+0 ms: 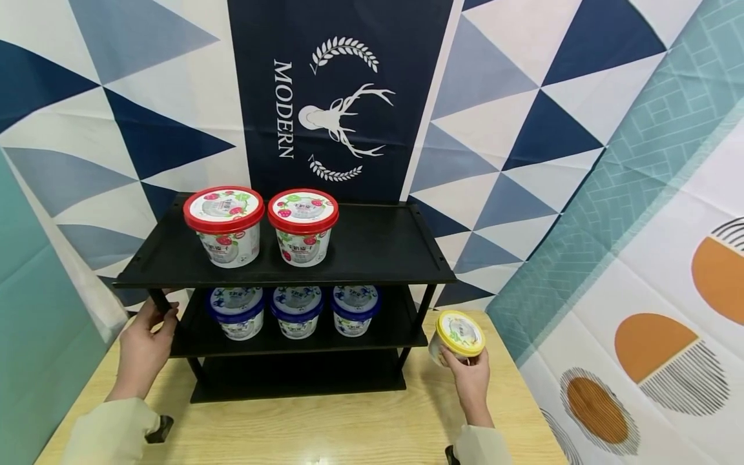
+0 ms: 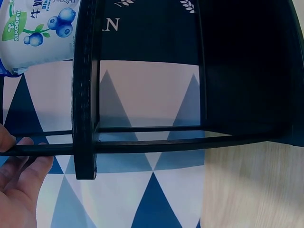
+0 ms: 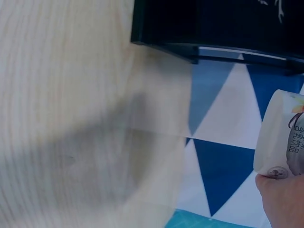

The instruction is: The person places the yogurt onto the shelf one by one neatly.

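Observation:
My left hand grips the front left post of a black three-tier shelf, thumb and fingers around it in the left wrist view. With my right hand I hold a yellow-lidded tub off the shelf's right side, above the table; its white base faces the right wrist camera. Two red-lidded tubs stand on the top tier. Blue-lidded tubs line the middle tier, and one tub with blueberry print shows close to my left hand.
The bottom tier sits on a light wood table. Behind the shelf hangs a patterned cloth with triangles and a deer emblem. Cloth walls close in at left and right.

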Demonstrator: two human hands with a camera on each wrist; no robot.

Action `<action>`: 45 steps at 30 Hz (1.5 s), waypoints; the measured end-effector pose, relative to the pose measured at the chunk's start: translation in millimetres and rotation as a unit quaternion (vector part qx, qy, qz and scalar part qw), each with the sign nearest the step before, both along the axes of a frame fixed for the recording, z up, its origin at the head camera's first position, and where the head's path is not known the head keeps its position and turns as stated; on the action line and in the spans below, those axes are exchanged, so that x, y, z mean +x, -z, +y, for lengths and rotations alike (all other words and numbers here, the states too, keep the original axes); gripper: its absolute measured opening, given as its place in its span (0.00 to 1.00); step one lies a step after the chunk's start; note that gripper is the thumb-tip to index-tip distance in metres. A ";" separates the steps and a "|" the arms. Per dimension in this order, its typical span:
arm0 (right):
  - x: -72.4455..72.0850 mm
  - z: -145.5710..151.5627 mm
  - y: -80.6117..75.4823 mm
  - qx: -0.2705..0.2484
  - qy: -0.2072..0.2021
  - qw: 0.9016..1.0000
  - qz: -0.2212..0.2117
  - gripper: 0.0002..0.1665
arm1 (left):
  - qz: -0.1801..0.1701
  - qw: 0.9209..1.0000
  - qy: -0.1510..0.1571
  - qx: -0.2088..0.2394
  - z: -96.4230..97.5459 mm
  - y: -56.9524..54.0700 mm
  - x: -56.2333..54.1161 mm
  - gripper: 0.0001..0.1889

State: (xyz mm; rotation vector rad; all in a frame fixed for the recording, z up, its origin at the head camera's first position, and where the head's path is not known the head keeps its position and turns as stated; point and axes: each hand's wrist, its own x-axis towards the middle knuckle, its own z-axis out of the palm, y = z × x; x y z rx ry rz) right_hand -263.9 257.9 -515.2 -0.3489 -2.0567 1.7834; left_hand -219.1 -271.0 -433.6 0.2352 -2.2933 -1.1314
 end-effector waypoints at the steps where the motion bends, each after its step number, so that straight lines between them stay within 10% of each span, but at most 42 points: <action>1: 0.8 -0.8 -2.9 0.004 0.001 1.000 -0.005 0.46 | 0.000 1.000 -0.001 0.000 -0.2 0.3 0.0 0.20; 15: 21.3 -7.1 -30.7 0.026 0.006 1.000 0.009 0.40 | -0.006 1.000 -0.007 0.012 1.2 -1.3 -0.7 0.20; 45: 69.6 -13.7 -98.8 0.004 -0.029 0.983 0.180 0.38 | -0.023 1.000 -0.011 0.007 1.0 -1.6 -0.2 0.20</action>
